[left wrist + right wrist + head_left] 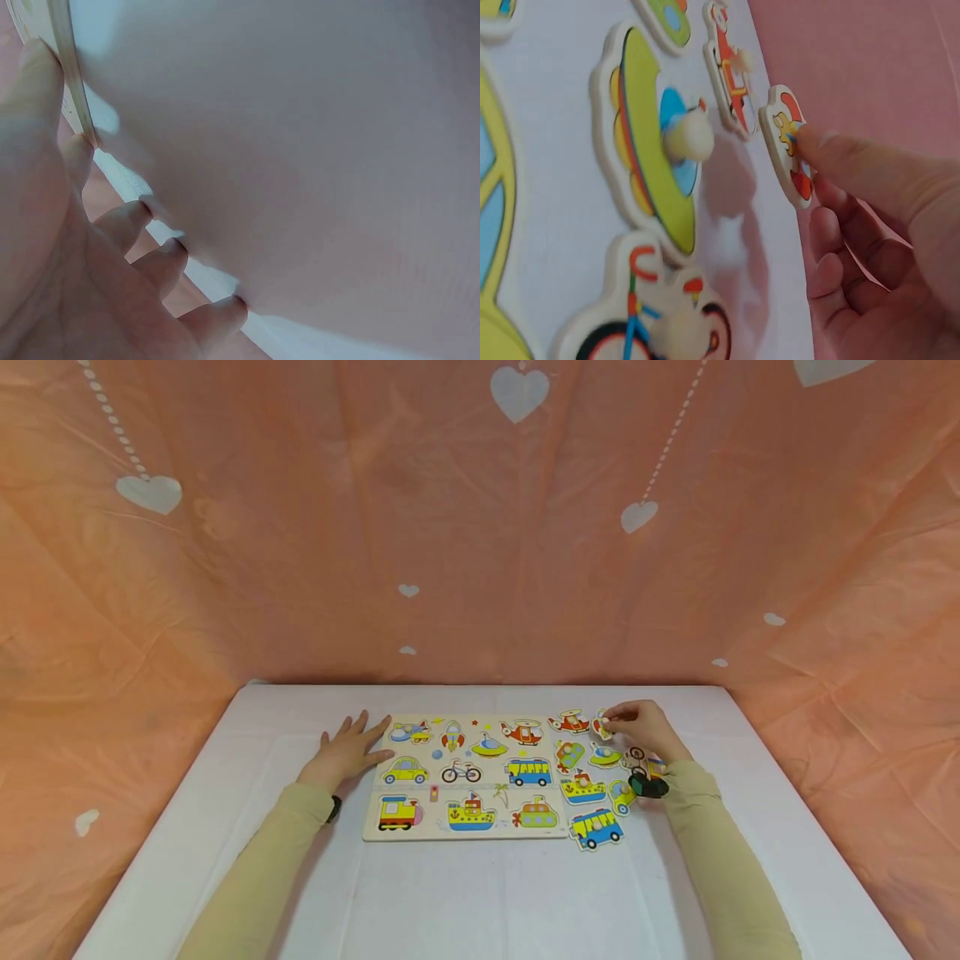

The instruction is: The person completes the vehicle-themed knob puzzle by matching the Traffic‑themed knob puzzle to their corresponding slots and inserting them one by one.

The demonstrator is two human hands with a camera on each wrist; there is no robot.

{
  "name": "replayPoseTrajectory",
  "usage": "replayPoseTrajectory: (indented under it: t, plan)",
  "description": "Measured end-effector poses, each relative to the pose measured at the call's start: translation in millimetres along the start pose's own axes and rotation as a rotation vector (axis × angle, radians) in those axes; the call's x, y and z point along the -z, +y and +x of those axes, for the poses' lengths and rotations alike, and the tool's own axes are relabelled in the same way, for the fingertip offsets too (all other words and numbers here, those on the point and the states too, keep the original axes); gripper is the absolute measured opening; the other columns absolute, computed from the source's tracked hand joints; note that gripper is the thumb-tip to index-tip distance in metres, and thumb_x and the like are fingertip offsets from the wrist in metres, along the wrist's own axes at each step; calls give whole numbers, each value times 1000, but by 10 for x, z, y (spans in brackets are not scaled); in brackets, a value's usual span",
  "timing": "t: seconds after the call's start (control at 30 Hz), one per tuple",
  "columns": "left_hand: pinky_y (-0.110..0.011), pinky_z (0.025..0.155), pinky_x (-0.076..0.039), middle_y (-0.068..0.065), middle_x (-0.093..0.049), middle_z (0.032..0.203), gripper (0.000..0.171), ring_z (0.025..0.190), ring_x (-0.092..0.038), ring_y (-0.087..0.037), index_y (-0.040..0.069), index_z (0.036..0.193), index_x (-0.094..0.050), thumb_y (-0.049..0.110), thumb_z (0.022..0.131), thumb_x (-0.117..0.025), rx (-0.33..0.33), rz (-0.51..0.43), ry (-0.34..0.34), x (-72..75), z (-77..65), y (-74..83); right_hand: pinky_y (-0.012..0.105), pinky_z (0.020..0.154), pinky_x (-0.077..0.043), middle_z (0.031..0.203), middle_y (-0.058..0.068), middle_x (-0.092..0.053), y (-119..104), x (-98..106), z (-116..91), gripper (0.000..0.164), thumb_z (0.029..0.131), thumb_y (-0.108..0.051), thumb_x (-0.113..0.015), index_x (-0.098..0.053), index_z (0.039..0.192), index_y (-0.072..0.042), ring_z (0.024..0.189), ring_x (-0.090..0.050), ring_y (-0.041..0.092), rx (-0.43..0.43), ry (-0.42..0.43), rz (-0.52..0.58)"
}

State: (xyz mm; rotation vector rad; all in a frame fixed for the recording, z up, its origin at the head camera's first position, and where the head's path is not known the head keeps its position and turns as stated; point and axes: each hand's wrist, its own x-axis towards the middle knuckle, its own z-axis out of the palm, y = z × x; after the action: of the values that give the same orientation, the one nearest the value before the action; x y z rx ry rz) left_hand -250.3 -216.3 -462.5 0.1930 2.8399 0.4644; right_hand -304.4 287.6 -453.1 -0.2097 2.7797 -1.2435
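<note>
My left hand [348,750] lies with fingers spread at the left edge of a wooden puzzle board [435,832] printed with vehicles. In the left wrist view its thumb [37,82] touches the board's edge and the other fingertips are down on the white surface. My right hand [647,727], beyond the board's far right corner, pinches a red-and-white rocket puzzle piece [786,150] between thumb and fingers. The piece stands tilted on edge in the right wrist view. Nearest to it are a helicopter piece [731,75] and a green flying-saucer piece [641,135], both with knobs.
Right of the board lie more loose pieces: a submarine [569,755], a ship [583,789], a bus [596,830], a car [622,797] and a bicycle [630,322]. The right wrist's dark band [648,785] partly covers a yellow piece. A pink curtain [480,568] surrounds the white table [465,902].
</note>
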Motion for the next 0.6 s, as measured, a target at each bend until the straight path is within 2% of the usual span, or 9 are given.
replayPoseTrajectory:
  t: [0.33, 0.6]
  plan:
    - [-72, 103, -2, -27, -8, 155, 76, 139, -3, -51, 17, 153, -24, 51, 92, -56, 1, 2, -10, 5, -15, 0, 33, 75, -49, 90, 8, -70, -205, -146, 86, 22, 85, -17, -75, -72, 100, -2, 82, -62, 21, 116, -2, 54]
    - [-73, 102, -1, -27, -9, 155, 76, 139, -3, -51, 17, 153, -25, 51, 92, -56, -10, -8, 4, 4, -18, 4, 41, 74, -53, 90, 9, -67, -478, -341, 162, 18, 86, -14, -73, -72, 100, -2, 82, -61, 26, 144, -47, 100]
